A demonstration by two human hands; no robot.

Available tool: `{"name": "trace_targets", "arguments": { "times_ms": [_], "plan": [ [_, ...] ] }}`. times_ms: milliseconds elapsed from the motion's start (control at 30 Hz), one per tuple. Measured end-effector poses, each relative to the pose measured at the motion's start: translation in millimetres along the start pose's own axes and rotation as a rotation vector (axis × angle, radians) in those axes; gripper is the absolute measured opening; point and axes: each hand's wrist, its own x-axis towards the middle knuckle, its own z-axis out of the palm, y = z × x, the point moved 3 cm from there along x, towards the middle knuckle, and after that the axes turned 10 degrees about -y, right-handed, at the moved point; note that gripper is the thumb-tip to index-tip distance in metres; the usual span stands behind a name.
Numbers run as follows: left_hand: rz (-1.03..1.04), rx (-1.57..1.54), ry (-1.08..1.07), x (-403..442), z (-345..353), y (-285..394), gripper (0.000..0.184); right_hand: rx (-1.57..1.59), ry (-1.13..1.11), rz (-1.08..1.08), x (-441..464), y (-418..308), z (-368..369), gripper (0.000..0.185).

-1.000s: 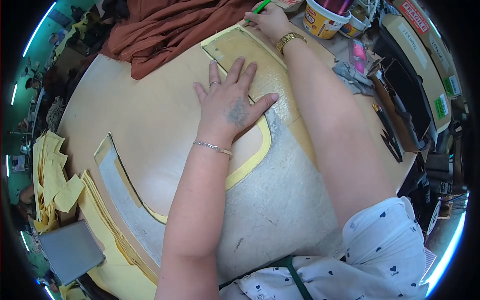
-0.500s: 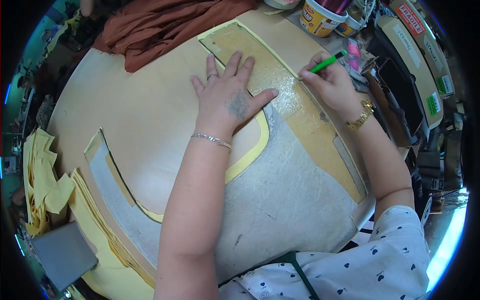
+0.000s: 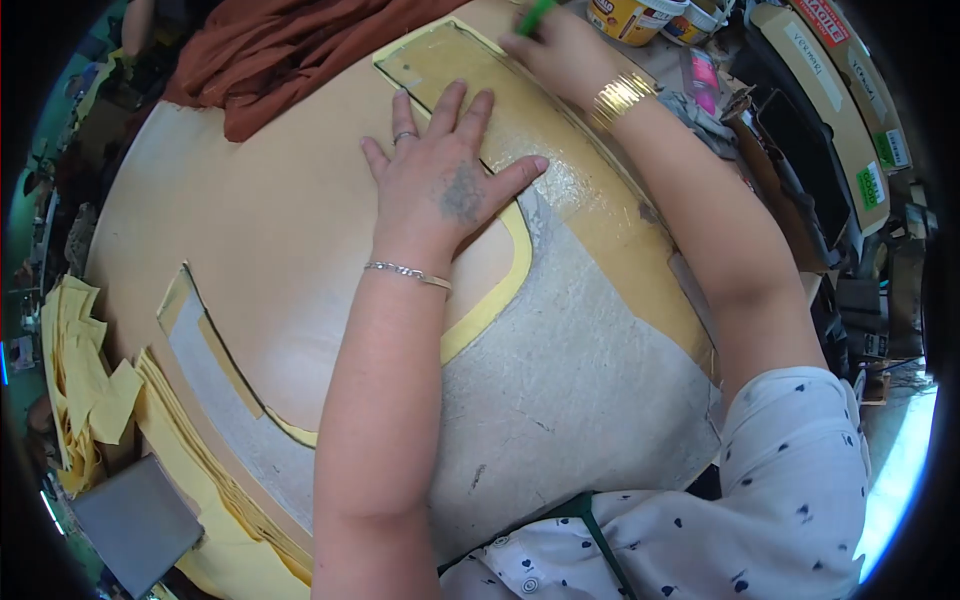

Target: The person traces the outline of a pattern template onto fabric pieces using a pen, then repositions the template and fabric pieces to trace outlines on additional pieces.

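A large grey and tan pattern template (image 3: 590, 330), patched with shiny clear tape, lies on the table. A yellow fabric edge (image 3: 505, 290) shows along its curved cutout. My left hand (image 3: 445, 175) is spread flat across the template's narrow upper arm and the table beside it, pressing with nothing in its grasp. At the far end of the template's right edge, my right hand (image 3: 560, 50) grips a green pen (image 3: 535, 15), partly cut off by the top of the view. The pen's tip is hidden.
Bunched rust-brown cloth (image 3: 270, 60) lies at the back left. Folded yellow fabric (image 3: 200, 460) and a grey square plate (image 3: 138, 523) sit at the lower left. Tubs (image 3: 632, 18), a pink bottle (image 3: 704, 80) and cardboard boxes (image 3: 815, 110) crowd the right.
My right hand has moved up and left along the template's right edge with the green pen. My left hand stays spread on the template; the whole view has shifted slightly.
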Motion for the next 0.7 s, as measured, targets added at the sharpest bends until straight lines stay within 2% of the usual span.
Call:
{"name": "trace_targets", "arguments": {
  "times_ms": [33, 67, 133, 233, 467, 567, 667, 700],
  "plan": [
    [-0.002, -0.002, -0.002, 0, 0, 0, 0.078, -0.079, -0.088, 0.107, -38, -8, -14, 0.017],
    [-0.003, -0.001, 0.001, 0, -1, 0, 0.078, -0.101, -0.121, 0.03, -68, 13, -18, 0.013],
    [-0.027, 0.011, -0.005, 1, -2, 0, 0.078, 0.201, -0.026, 0.085, -140, 27, -31, 0.016],
    [-0.027, 0.051, -0.031, 0, -2, 4, 0.076, 0.659, 0.27, 0.102, -188, 45, -21, 0.013],
    [-0.016, 0.141, -0.075, -1, -6, 14, 0.07, 0.515, 0.138, 0.069, -188, 43, -28, 0.011],
    [-0.092, 0.25, 0.022, -12, -9, 30, 0.064, 0.492, 0.083, 0.085, -187, 40, -34, 0.014],
    [0.055, 0.229, -0.147, -26, -11, 69, 0.059, 0.467, 0.063, 0.08, -188, 37, -40, 0.015],
    [0.037, 0.191, -0.305, -37, -17, 95, 0.063, 0.472, 0.078, 0.072, -188, 39, -39, 0.015]
  ]
}}
